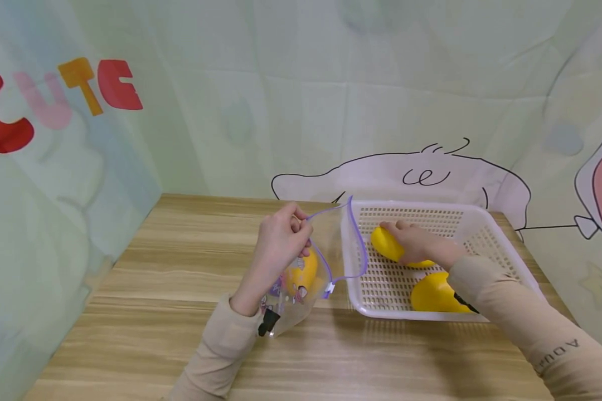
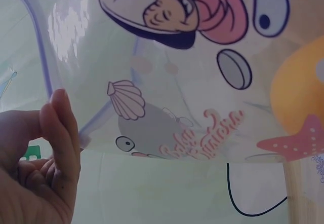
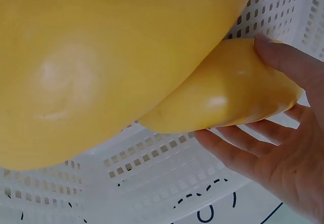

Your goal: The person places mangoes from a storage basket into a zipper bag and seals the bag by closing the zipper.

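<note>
A clear zip bag point(image 1: 297, 313) with a purple zip edge and sea-cartoon prints hangs over the table, its mouth spread toward the basket. My left hand point(image 1: 286, 231) pinches the bag at its zip edge. An orange-yellow rounded thing point(image 1: 306, 268) shows inside the bag. At the right, my right hand point(image 1: 420, 244) reaches into a white plastic basket point(image 1: 381, 303) and grips a smooth, long yellow fruit point(image 3: 223, 89), thumb on one side and fingers on the other. A bigger yellow fruit point(image 1: 433, 292) lies nearer the basket's front wall, partly behind the right sleeve.
The basket stands on a wood-grain table point(image 1: 180, 278), close to its back right corner. Behind it hangs a printed cloth point(image 1: 301, 111) with cartoon drawings, and more cloth lines the left side. The purple zip slider point(image 1: 328, 289) hangs at the bag's near corner.
</note>
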A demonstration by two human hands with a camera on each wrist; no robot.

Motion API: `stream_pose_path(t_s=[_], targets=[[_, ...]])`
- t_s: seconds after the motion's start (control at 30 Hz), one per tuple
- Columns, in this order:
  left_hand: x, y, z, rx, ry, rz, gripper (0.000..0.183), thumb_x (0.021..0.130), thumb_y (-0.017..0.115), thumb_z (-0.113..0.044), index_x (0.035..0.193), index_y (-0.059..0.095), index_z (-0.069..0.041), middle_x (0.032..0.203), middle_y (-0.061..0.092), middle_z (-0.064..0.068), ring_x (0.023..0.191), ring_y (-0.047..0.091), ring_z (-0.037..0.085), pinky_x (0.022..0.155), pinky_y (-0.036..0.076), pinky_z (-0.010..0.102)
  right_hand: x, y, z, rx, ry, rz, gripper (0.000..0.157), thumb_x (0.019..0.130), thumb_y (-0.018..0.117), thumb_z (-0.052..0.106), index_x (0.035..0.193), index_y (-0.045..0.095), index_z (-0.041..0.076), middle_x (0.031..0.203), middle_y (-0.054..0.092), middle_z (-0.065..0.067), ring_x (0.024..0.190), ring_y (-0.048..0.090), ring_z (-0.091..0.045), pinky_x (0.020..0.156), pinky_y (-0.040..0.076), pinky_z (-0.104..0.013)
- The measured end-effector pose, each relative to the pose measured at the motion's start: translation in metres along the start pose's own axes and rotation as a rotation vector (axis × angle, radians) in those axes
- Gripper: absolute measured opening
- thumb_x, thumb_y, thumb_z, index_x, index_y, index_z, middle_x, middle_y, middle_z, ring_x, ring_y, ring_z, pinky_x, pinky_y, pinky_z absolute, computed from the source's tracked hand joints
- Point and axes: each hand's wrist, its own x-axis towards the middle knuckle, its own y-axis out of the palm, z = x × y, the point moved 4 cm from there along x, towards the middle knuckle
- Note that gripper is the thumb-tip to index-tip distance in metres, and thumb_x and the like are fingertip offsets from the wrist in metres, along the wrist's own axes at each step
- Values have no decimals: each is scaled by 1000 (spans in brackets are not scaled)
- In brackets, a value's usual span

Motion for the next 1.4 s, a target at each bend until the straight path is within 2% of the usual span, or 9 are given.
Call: stream_pose_path(t_s=[0.2,0.37,0.5,0.6,0.83,1.03,1.4], targets=[[0,0,0,10,5,-3,5,88,54,-4,91,59,-3,60,67,6,42,59,10,42,53,26,0,-1,2,-30,-20,-2,89,82,74,11,153,19,15,151,30,-24,134,36,-48,107,35,-65],[-1,0,0,5,11,-3,6,87,54,-4,91,59,-3,60,67,6,42,60,10,42,53,26,-1,-8,0,-21,-73,-86,89,79,76,11,150,24,13,145,39,-26,125,46,-46,102,42,-63],[-1,0,0,7,15,-6,6,87,54,-4,91,59,-3,60,67,7,42,59,10,42,53,26,-5,-18,-2,47,-75,-133,91,77,77,13,151,24,13,147,37,-27,125,47,-47,102,41,-64],[-1,0,-1,7,21,-6,7,87,54,-4,91,59,-3,60,67,7,42,59,10,42,53,26,-9,-23,-4,98,-64,-125,92,78,77,15,151,22,15,150,33,-27,128,45,-47,104,39,-65],[-1,1,0,5,8,0,6,88,55,-5,91,59,-4,61,67,7,42,60,11,42,53,26,-15,-27,-2,132,-71,-123,94,79,76,24,153,18,16,151,31,-27,129,44,-47,105,37,-65],[-1,1,0,16,-2,7,6,88,55,-6,92,59,-4,61,67,7,42,59,11,42,53,26,-20,-29,4,146,-63,-121,98,78,75,37,153,17,16,149,38,-23,128,47,-42,104,40,-63],[-1,2,0,3,1,7,6,88,55,-5,92,59,-3,61,67,7,42,60,11,43,54,26,-41,-44,20,216,-125,-148,95,80,74,39,152,18,12,145,43,-23,122,53,-37,101,45,-59]])
